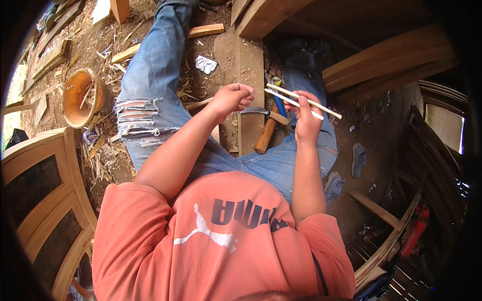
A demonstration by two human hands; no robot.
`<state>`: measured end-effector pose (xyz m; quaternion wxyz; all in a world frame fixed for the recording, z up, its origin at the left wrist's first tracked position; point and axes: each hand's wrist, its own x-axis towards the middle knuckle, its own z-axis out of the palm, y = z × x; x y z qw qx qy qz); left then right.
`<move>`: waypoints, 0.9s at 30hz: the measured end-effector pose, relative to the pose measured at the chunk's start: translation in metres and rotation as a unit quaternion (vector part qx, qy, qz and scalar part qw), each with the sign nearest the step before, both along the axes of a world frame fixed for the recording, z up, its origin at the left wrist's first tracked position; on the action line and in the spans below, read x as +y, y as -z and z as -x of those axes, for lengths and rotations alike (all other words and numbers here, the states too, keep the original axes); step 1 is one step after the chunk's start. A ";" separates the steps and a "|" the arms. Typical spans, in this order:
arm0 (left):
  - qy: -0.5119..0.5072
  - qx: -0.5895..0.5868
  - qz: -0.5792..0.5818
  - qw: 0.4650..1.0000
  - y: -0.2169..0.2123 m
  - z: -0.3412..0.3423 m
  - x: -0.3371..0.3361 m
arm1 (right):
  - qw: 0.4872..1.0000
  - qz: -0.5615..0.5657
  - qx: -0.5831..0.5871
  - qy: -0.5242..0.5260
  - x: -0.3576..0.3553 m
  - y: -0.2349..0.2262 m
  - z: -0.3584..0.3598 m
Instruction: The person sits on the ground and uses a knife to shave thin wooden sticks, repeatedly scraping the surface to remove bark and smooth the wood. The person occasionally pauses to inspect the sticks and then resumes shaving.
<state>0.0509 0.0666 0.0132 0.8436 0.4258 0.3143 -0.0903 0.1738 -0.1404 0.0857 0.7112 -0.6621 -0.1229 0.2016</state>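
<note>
My right hand (307,118) grips two thin, pale sticks (326,108), one just above the other, their left ends pointing toward my other hand. My left hand (232,102) is held a short way left of the stick ends, apart from them. Its fingers are curled in, and whether anything small is between them cannot be made out. Below and between the hands lies a curved-bladed knife (279,118) with a wooden handle. Beside it are a thicker wooden handle (265,135) and a blue-handled tool (279,104), partly covered. A plank (250,65) runs between my legs.
Wood shavings (103,165) litter the ground. An orange-brown bowl (74,120) stands left of my knee, near a slatted wooden frame (75,175). Heavy beams (391,57) cross at upper right. Shoes (358,159) and another wooden frame (384,251) are at right.
</note>
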 end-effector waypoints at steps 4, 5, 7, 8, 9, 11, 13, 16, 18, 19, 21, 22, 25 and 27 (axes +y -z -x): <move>-0.003 -0.001 0.002 1.000 -0.001 0.000 0.000 | 1.000 0.003 0.000 -0.002 -0.001 -0.001 -0.001; -0.013 -0.003 0.008 1.000 -0.002 0.000 -0.001 | 1.000 -0.002 -0.001 -0.007 -0.003 0.002 -0.001; -0.002 -0.007 0.003 1.000 -0.001 0.001 0.001 | 1.000 -0.002 0.001 -0.006 -0.004 0.002 -0.003; 0.004 -0.008 0.001 1.000 -0.001 0.001 0.002 | 1.000 0.003 0.004 -0.001 -0.004 0.001 -0.003; -0.009 -0.004 -0.010 1.000 0.000 0.002 0.002 | 1.000 0.008 0.007 0.004 -0.004 0.001 -0.004; -0.032 0.003 -0.032 0.999 -0.001 0.001 0.001 | 0.998 0.056 0.014 -0.003 -0.007 0.003 -0.011; -0.055 0.019 -0.051 0.997 0.000 0.000 0.003 | 0.993 0.118 0.016 -0.024 -0.007 0.011 -0.017; -0.072 0.029 -0.069 0.995 0.000 -0.001 0.003 | 0.977 0.201 -0.003 -0.073 0.002 0.041 -0.027; -0.073 0.032 -0.076 0.994 -0.002 -0.002 0.002 | 0.974 0.213 -0.002 -0.081 0.016 0.057 -0.028; -0.073 0.034 -0.078 0.994 -0.001 -0.001 0.003 | 0.974 0.211 0.002 -0.085 0.023 0.064 -0.026; -0.074 0.036 -0.080 0.993 -0.001 0.000 0.005 | 0.968 0.235 -0.028 -0.086 0.026 0.070 -0.023; -0.074 0.037 -0.079 0.993 -0.001 0.000 0.005 | 0.964 0.247 -0.043 -0.086 0.026 0.072 -0.022; -0.071 0.036 -0.077 0.994 -0.003 0.000 0.005 | 0.971 0.217 -0.074 -0.068 0.019 0.075 -0.015; -0.066 0.034 -0.078 0.994 -0.004 0.000 0.005 | 0.976 0.205 -0.026 -0.064 0.012 0.071 -0.012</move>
